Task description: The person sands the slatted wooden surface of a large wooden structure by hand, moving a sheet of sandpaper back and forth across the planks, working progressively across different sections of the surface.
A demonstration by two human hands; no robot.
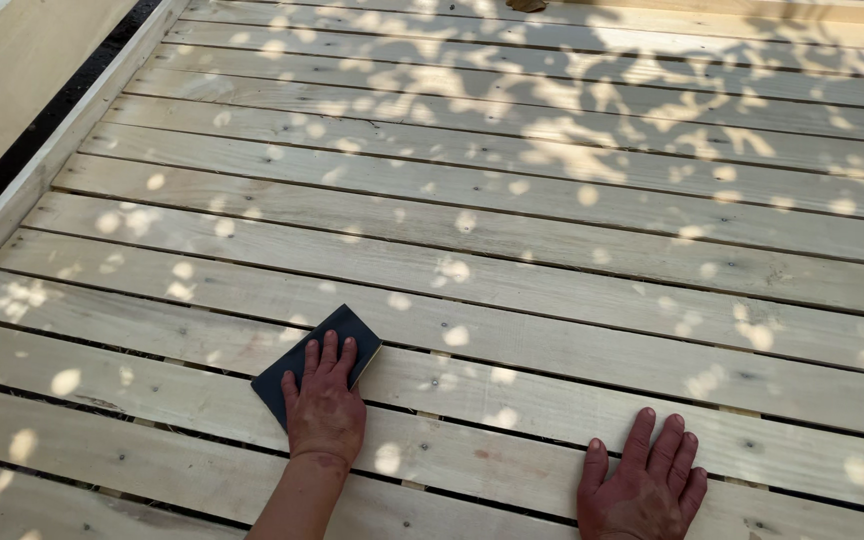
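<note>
Under left hand (324, 405), half-hidden sanding block (304, 350)

The wooden boards (512, 230) are looking pale yellow, with thin dark lines running between them and bright sun spots dancing all over. The flat sanding pad (297, 365) is showing dark, almost black.

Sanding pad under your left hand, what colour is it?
Dark, near-black navy, the sanding pad lies flat on pale wooden slats; head view shows it.
</note>
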